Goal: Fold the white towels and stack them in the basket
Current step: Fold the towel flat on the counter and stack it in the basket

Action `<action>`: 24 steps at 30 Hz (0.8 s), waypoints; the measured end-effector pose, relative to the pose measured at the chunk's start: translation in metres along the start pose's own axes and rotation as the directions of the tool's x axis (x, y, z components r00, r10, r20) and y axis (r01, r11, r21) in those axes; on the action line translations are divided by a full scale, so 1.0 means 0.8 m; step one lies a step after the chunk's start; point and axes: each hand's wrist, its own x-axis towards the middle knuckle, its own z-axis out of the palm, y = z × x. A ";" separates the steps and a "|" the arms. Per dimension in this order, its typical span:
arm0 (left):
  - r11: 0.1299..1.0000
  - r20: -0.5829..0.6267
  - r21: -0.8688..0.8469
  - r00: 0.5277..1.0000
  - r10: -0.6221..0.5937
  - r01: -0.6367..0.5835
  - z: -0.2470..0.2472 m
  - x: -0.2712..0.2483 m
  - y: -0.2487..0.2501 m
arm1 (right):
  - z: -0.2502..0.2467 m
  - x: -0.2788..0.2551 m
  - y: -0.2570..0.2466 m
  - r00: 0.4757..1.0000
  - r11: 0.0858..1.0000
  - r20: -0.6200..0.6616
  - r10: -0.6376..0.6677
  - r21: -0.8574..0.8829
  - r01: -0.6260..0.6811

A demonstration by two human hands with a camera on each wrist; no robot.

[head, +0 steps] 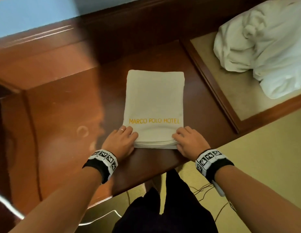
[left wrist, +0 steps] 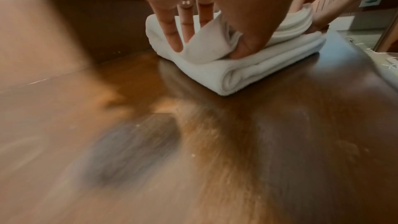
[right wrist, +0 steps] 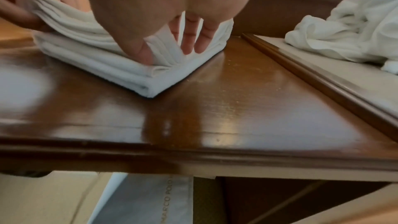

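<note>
A white towel (head: 154, 105) with yellow "MARCO POLO HOTEL" lettering lies folded in layers on the brown wooden desk (head: 62, 115). My left hand (head: 123, 138) pinches the upper layers at the near left corner, thumb under and fingers on top; the left wrist view shows this grip on the towel (left wrist: 247, 72). My right hand (head: 185, 140) pinches the upper layers at the near right corner of the towel (right wrist: 103, 67) the same way. The lifted layers sit slightly above the bottom fold. No basket is in view.
A heap of crumpled white towels (head: 267, 46) lies on a lower beige-topped surface (head: 230, 91) to the right, also seen as a heap (right wrist: 349, 28). The desk's front edge (right wrist: 193, 156) is close to me. Cables (head: 205, 187) trail on the beige floor.
</note>
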 end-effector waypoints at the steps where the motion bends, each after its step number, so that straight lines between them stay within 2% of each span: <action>1: 1.000 -0.026 -0.009 1.000 0.011 -0.011 0.000 -0.001 -0.003 | -0.001 0.002 -0.003 0.999 1.000 -0.038 0.008 0.013 -0.007; 4: 0.999 -0.060 -0.041 0.998 0.002 -0.005 0.009 -0.009 -0.011 | -0.007 -0.001 -0.010 0.993 1.000 -0.117 -0.014 -0.003 0.014; 7: 0.998 0.049 -0.063 0.999 -0.013 0.016 0.018 -0.017 -0.014 | -0.002 -0.016 -0.018 0.997 0.996 0.025 -0.068 -0.061 0.070; 9: 0.997 0.051 -0.067 0.998 -0.035 0.038 0.010 -0.011 -0.013 | -0.004 -0.018 -0.021 0.998 1.000 0.063 -0.024 -0.016 0.025; 11: 0.996 -0.046 -0.065 0.997 -0.069 0.066 -0.007 0.005 -0.013 | -0.011 -0.004 -0.023 0.998 0.997 -0.052 0.033 0.069 -0.030; 13: 0.992 -0.145 -0.083 0.984 -0.107 0.096 -0.017 0.022 -0.013 | -0.022 0.018 -0.026 0.974 0.995 -0.217 0.066 0.091 -0.047; 14: 0.989 -0.146 -0.081 0.980 -0.136 0.126 -0.018 0.030 -0.014 | -0.025 0.031 -0.030 0.963 0.995 -0.257 0.083 0.082 -0.064; 15: 0.985 -0.099 -0.067 0.981 -0.166 0.160 -0.016 0.036 -0.014 | -0.025 0.042 -0.034 0.965 0.994 -0.241 0.105 0.065 -0.092; 17: 0.976 0.048 -0.037 0.976 -0.215 0.216 -0.002 0.043 -0.013 | -0.013 0.057 -0.042 0.984 0.985 -0.059 0.169 0.034 -0.167; 19: 0.957 0.176 -0.039 0.945 -0.276 0.287 0.019 0.042 -0.015 | 0.010 0.055 -0.045 0.960 0.969 0.142 0.241 0.012 -0.245; 20: 0.945 0.210 -0.047 0.929 -0.306 0.323 0.026 0.041 -0.016 | 0.021 0.048 -0.043 0.941 0.957 0.191 0.280 0.020 -0.289; 22: 0.926 0.216 -0.066 0.911 -0.351 0.372 0.031 0.038 -0.014 | 0.030 0.034 -0.037 0.913 0.927 0.203 0.354 0.055 -0.371; 24: 0.895 0.165 -0.088 0.893 -0.419 0.437 0.027 0.036 -0.012 | 0.022 0.021 -0.032 0.907 0.910 0.151 0.393 0.081 -0.407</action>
